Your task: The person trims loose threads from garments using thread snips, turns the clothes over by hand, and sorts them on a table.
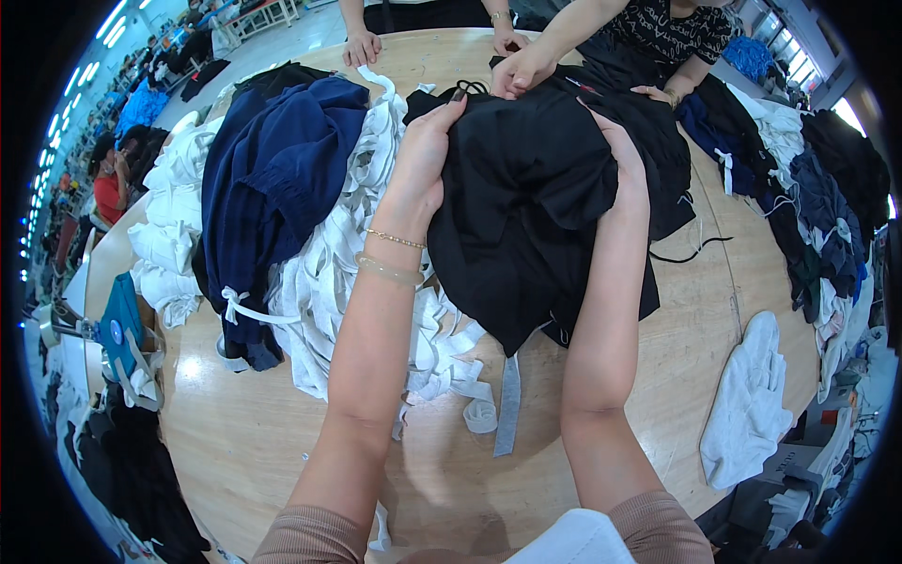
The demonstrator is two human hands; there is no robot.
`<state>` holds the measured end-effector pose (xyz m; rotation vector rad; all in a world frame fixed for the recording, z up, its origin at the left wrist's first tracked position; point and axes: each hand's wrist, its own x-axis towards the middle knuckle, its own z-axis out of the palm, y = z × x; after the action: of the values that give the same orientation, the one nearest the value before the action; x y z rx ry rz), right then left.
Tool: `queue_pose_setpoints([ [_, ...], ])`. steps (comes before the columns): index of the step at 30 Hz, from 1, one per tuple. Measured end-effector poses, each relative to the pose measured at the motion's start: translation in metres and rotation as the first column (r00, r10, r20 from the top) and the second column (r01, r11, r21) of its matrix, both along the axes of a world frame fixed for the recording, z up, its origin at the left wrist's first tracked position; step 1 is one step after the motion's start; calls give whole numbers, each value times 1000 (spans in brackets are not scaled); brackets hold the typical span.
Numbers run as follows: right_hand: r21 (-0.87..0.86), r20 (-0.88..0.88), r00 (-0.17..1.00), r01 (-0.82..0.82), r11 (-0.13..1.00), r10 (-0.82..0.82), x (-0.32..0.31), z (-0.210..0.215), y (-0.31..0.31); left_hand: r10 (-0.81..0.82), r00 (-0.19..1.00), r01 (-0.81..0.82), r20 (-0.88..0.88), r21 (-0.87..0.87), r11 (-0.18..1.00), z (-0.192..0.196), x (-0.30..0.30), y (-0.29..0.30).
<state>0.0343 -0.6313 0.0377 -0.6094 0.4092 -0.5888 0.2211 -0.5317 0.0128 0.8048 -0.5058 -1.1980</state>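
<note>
Being gripped at both sides, head view: black garment (526, 188), held between left hand (428, 155) and right hand (627, 167), fingers hidden under it. Long axis judged bodyward; neither hand nearer. White strips (324, 268) are heaped left of grip; co-worker's hand (520, 73) just beyond. Tabletop (686, 338) is exposed bodyward and right, toward its edge.

forearms (371, 329): stretched forward | hands (427, 155): apart, palms inward, both gripping, fingers (449, 111) partly hidden
</note>
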Motion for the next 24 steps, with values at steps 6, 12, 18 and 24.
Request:
queue_pose_setpoints([
  [6, 92, 275, 949, -184, 979, 152, 1, -12, -14, 41, 995, -38, 86, -32, 999, 1, 2, 1],
  [12, -123, 475, 813, -319, 940, 337, 1, -20, -14, 37, 999, -37, -5, -20, 999, 1, 7, 2],
  [18, -434, 55, 703, 656, 618, -709, -7, 11, 5, 514, 763, -521, 391, -97, 848, 5, 13, 4],
  [24, -728, -61, 292, 641, 243, -954, -66, 17, -5, 668, 653, -651, 358, -185, 736, 23, 14, 15],
])
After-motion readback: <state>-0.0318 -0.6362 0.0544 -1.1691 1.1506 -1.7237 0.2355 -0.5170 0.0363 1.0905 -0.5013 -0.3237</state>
